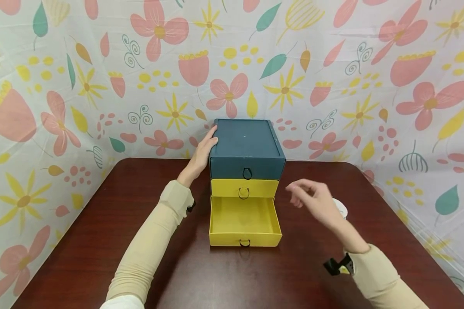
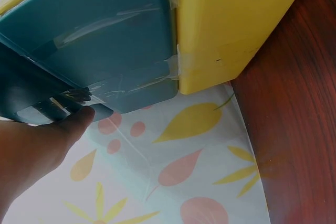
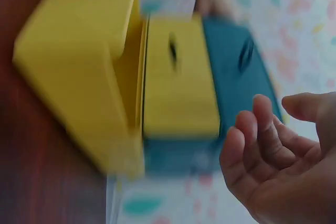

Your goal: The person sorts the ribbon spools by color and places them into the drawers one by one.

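A small drawer cabinet (image 1: pixel 247 139) stands at the back of the table, with a dark blue top and sides. Its blue top drawer (image 1: pixel 232 167) and yellow middle drawer (image 1: pixel 226 189) are pushed in. The yellow bottom drawer (image 1: pixel 224 239) is pulled out, its inside showing from above; each drawer front has a dark ring pull. My left hand (image 1: pixel 203 154) rests against the cabinet's upper left edge, the thumb on its side in the left wrist view. To the right of the cabinet, my right hand (image 1: pixel 313 199) hangs in the air with loosely bent fingers, holding nothing.
A white round object (image 1: pixel 340 208), partly hidden by the right hand, lies on the dark red-brown table (image 1: pixel 205 279). A flower-patterned cloth (image 1: pixel 232 56) hangs behind and at both sides. Clear tape runs along the cabinet's side in the left wrist view.
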{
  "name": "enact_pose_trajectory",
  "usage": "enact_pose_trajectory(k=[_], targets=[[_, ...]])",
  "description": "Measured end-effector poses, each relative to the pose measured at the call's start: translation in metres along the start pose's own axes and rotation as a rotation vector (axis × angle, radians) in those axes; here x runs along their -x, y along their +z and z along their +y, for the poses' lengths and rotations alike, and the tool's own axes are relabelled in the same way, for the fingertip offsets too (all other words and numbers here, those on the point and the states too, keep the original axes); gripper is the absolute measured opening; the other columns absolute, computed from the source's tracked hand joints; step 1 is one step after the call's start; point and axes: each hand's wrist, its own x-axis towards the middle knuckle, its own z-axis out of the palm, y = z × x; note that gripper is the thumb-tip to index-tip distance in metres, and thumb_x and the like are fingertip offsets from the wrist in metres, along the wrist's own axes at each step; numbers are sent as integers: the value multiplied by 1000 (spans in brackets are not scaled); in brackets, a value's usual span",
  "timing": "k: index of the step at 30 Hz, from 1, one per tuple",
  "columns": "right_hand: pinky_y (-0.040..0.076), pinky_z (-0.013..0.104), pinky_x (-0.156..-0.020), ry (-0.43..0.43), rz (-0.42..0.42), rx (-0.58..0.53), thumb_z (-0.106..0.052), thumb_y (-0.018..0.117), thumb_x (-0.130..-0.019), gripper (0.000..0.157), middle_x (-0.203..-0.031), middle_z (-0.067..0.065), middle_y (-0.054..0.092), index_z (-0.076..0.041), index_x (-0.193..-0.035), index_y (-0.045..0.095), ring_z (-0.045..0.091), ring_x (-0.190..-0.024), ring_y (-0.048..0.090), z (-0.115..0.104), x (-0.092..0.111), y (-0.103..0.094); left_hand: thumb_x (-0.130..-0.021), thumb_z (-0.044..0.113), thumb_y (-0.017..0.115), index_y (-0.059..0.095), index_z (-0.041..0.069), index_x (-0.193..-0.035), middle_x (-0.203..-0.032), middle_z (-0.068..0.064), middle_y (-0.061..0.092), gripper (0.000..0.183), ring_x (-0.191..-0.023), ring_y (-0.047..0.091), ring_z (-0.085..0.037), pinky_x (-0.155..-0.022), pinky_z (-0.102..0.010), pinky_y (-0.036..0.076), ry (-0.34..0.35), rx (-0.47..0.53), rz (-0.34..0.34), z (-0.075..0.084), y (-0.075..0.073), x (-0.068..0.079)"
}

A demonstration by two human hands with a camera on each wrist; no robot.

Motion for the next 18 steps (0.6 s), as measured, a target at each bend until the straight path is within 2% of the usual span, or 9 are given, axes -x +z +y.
enact_pose_trajectory(k=[2,4,7,9,12,15,18], targets=[[50,28,-59,-26,68,177,-19,59,-96,17,-73,9,69,-7,-99,71,17,-62,60,17,-4,-14,-105,31,29,11,18,-157,-165,0,5,57,-152,4,-21,-121,-50,11,-2,7,-2,-1,0,0],[49,35,-66,-2,88,363,-25,60,-96,24,-85,15,71,-4,-104,70,25,-76,61,33,-6,-26,-105,31,29,11,19,-157,-165,0,5,57,-152,4,-21,-121,-50,11,-3,8,-1,-1,0,0],[46,52,-73,111,16,568,-39,59,-95,48,-109,26,64,2,-120,62,42,-98,52,57,-4,-41,-105,31,30,11,19,-157,-165,1,6,57,-152,5,-22,-121,-50,11,-10,6,3,-1,0,-1],[42,63,-78,221,-73,640,-50,57,-93,66,-125,34,52,3,-132,51,52,-111,42,71,-2,-47,-105,31,30,12,19,-157,-165,1,6,57,-152,6,-22,-121,-50,11,-13,4,5,-1,0,-1],[39,71,-79,355,-181,699,-60,58,-88,84,-135,39,40,1,-142,40,60,-116,35,89,2,-52,-105,31,30,12,19,-157,-165,1,6,57,-152,6,-21,-121,-50,11,-13,4,6,-1,0,-1],[39,73,-78,430,-248,718,-62,61,-84,90,-137,41,35,-1,-145,36,63,-117,35,102,6,-52,-105,31,30,12,20,-157,-165,1,6,56,-152,6,-21,-121,-50,11,-11,5,5,-1,-1,-1],[42,71,-76,471,-289,722,-58,66,-82,89,-135,41,37,-1,-144,37,64,-115,37,109,9,-53,-105,31,30,11,19,-157,-165,1,6,56,-152,6,-21,-121,-50,11,-10,-3,4,-2,0,-1]])
